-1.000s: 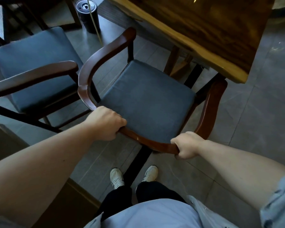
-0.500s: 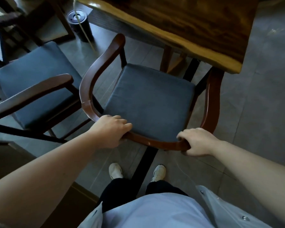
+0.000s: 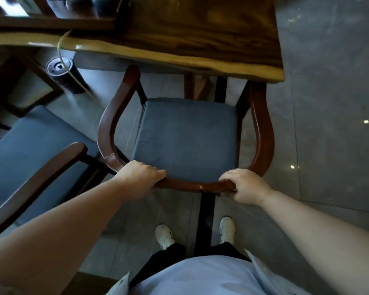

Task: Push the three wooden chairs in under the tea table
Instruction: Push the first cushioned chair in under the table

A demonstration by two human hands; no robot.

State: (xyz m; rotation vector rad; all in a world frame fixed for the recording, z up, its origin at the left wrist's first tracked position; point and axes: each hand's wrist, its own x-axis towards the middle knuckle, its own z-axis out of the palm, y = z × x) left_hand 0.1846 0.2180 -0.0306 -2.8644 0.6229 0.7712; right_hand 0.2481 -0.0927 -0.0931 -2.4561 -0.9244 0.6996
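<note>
A wooden chair with a curved backrest and a blue-grey seat cushion faces the tea table, a glossy dark slab with a pale live edge. The armrest tips reach the table's front edge; the right one sits just under it. My left hand grips the left part of the back rail. My right hand grips the right part. A second wooden chair with the same cushion stands to the left, angled and away from the table.
A dark cylindrical bin stands on the grey tiled floor left of the chair, with a pale cord hanging from the table across it. The table's wooden legs show beyond the seat. My feet stand behind the chair.
The chair has turned square to the table and moved forward, its armrest tips now at the table edge. Both hands stayed on the back rail. My view has shifted over the table.
</note>
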